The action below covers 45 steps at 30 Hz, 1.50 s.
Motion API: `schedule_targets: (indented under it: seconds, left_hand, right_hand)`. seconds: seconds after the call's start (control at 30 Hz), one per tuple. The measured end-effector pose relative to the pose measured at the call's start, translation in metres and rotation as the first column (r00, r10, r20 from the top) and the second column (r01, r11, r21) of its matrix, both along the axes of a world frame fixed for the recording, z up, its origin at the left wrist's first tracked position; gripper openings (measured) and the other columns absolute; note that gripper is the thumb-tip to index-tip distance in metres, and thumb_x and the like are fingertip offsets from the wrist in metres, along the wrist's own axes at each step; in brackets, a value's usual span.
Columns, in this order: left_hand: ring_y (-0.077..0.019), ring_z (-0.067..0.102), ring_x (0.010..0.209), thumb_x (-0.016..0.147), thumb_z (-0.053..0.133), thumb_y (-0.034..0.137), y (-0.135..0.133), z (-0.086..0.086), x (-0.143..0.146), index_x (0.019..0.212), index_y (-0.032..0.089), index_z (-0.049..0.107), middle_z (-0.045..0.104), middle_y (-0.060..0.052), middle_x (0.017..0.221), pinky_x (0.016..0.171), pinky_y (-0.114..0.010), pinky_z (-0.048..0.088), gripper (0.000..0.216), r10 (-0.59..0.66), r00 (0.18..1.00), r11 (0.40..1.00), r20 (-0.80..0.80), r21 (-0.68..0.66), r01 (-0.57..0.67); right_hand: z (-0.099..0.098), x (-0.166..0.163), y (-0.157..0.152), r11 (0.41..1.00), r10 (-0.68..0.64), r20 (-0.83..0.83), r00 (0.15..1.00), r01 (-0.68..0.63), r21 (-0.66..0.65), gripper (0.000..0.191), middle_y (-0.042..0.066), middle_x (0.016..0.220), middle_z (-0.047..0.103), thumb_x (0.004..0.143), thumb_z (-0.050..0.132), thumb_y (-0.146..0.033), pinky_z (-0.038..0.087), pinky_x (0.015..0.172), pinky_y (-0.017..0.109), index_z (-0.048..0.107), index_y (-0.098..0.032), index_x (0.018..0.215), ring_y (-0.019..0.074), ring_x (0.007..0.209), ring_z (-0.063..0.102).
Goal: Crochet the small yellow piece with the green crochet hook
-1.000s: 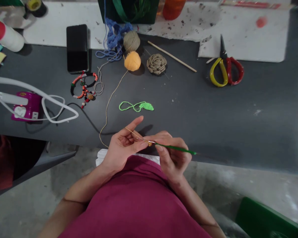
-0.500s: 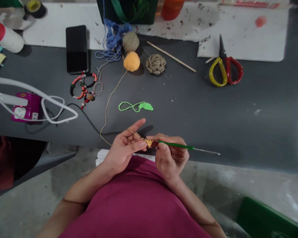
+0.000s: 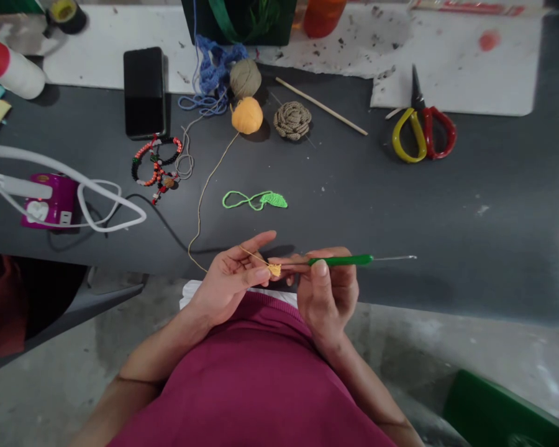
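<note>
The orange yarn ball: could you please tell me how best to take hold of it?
Cup the orange yarn ball from above, around its sides: it is round and sits free on the table. Stay clear of its lower left, where the strand leaves toward the left hand.

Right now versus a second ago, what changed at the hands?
The crochet hook in the right hand has swung up from slanting to nearly level. The left hand keeps pinching the small yellow crochet piece. The orange yarn ball and scissors stayed put.
</note>
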<state>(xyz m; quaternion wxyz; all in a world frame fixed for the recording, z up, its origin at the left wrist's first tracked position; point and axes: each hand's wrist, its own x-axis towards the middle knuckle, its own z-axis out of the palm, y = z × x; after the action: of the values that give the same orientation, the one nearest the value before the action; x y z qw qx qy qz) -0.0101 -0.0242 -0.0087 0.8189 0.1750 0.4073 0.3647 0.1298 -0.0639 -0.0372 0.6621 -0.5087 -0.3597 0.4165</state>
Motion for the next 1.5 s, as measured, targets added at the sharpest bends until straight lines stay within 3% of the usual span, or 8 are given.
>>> schedule_targets:
  seconds: [0.33, 0.6, 0.7, 0.87, 0.97, 1.1, 1.37, 1.5]
  left_hand:
    - [-0.0128, 0.067, 0.074, 0.07, 0.092, 0.027, -0.002, -0.003, -0.001, 0.11, 0.03, 0.082, 0.069, 0.004, 0.064, 0.083, -0.03, 0.05, 0.041, -0.046, 0.993, 0.999, 0.104, 0.029, 0.043]
    - [-0.0102, 0.064, 0.068, 0.071, 0.091, 0.023, -0.005, -0.003, 0.005, 0.112, 0.033, 0.081, 0.074, 0.003, 0.075, 0.079, -0.031, 0.054, 0.043, -0.032, 0.997, 0.998, 0.065, 0.056, 0.028]
    - [-0.0099, 0.064, 0.071, 0.072, 0.09, 0.021, -0.007, -0.005, 0.004, 0.116, 0.035, 0.079, 0.077, 0.003, 0.084, 0.078, -0.029, 0.055, 0.048, -0.015, 1.0, 0.995, 0.003, 0.096, 0.015]
    - [-0.0103, 0.067, 0.074, 0.076, 0.087, 0.027, -0.005, -0.005, 0.003, 0.116, 0.03, 0.079, 0.073, 0.003, 0.082, 0.081, -0.028, 0.056, 0.041, 0.035, 0.998, 0.984, -0.049, 0.177, -0.026]
    - [-0.0083, 0.066, 0.071, 0.073, 0.089, 0.021, -0.005, -0.003, 0.005, 0.117, 0.03, 0.078, 0.071, 0.005, 0.075, 0.077, -0.023, 0.055, 0.046, 0.106, 0.99, 0.98, -0.094, 0.18, -0.088]
    - [-0.006, 0.065, 0.063, 0.068, 0.092, 0.019, -0.005, -0.001, 0.008, 0.12, 0.03, 0.077, 0.07, 0.008, 0.067, 0.07, -0.018, 0.055, 0.055, 0.149, 0.986, 0.982, -0.072, 0.127, -0.139]
    - [-0.0056, 0.066, 0.059, 0.064, 0.095, 0.021, -0.004, 0.003, 0.011, 0.113, 0.029, 0.078, 0.069, 0.01, 0.061, 0.072, -0.019, 0.055, 0.053, 0.116, 0.992, 0.993, 0.041, -0.042, -0.114]
    - [-0.0057, 0.066, 0.059, 0.062, 0.096, 0.021, -0.003, 0.005, 0.011, 0.11, 0.029, 0.079, 0.07, 0.01, 0.062, 0.071, -0.019, 0.054, 0.052, 0.13, 0.991, 0.99, 0.043, -0.064, -0.127]
  right_hand:
    - [0.015, -0.001, 0.004, 0.98, 0.038, -0.352, 0.935, -0.103, -0.168, 0.016, -0.005, 0.067, 0.078, 0.093, 0.067, -0.045, 0.06, 0.056, 0.03, 0.064, -0.03, 0.093, 0.0164, 0.054, 0.073]
    - [0.008, -0.005, 0.007, 0.978, 0.152, -0.464, 0.873, -0.201, -0.059, 0.009, -0.006, 0.074, 0.08, 0.09, 0.074, -0.039, 0.053, 0.046, 0.021, 0.07, -0.031, 0.092, 0.0111, 0.053, 0.069]
    - [0.005, -0.009, 0.008, 0.987, 0.129, -0.417, 0.9, -0.157, -0.032, 0.008, -0.006, 0.076, 0.08, 0.088, 0.076, -0.036, 0.048, 0.042, 0.018, 0.071, -0.03, 0.091, 0.0096, 0.053, 0.069]
    - [0.001, -0.005, 0.005, 0.99, 0.142, -0.274, 0.951, -0.141, 0.023, 0.009, -0.005, 0.085, 0.082, 0.094, 0.068, -0.026, 0.057, 0.05, 0.023, 0.073, -0.031, 0.101, 0.0102, 0.056, 0.07]
    - [-0.002, 0.0, 0.003, 0.984, 0.13, -0.014, 0.991, -0.127, 0.123, 0.023, -0.002, 0.096, 0.083, 0.095, 0.064, -0.016, 0.061, 0.059, 0.029, 0.073, -0.032, 0.109, 0.0128, 0.066, 0.074]
    - [-0.004, 0.001, 0.002, 0.944, 0.003, 0.371, 0.929, -0.125, 0.306, 0.04, 0.001, 0.108, 0.083, 0.086, 0.071, -0.006, 0.061, 0.07, 0.035, 0.074, -0.033, 0.116, 0.0176, 0.084, 0.079]
    - [-0.004, -0.01, 0.003, 0.987, 0.034, -0.087, 0.996, -0.02, 0.156, 0.017, -0.004, 0.09, 0.082, 0.092, 0.072, -0.023, 0.061, 0.073, 0.034, 0.077, -0.035, 0.102, 0.0155, 0.08, 0.077]
    - [-0.004, -0.011, -0.001, 0.997, -0.022, -0.101, 0.995, 0.03, 0.075, 0.01, -0.004, 0.083, 0.08, 0.093, 0.068, -0.026, 0.06, 0.061, 0.029, 0.074, -0.032, 0.098, 0.0158, 0.076, 0.076]
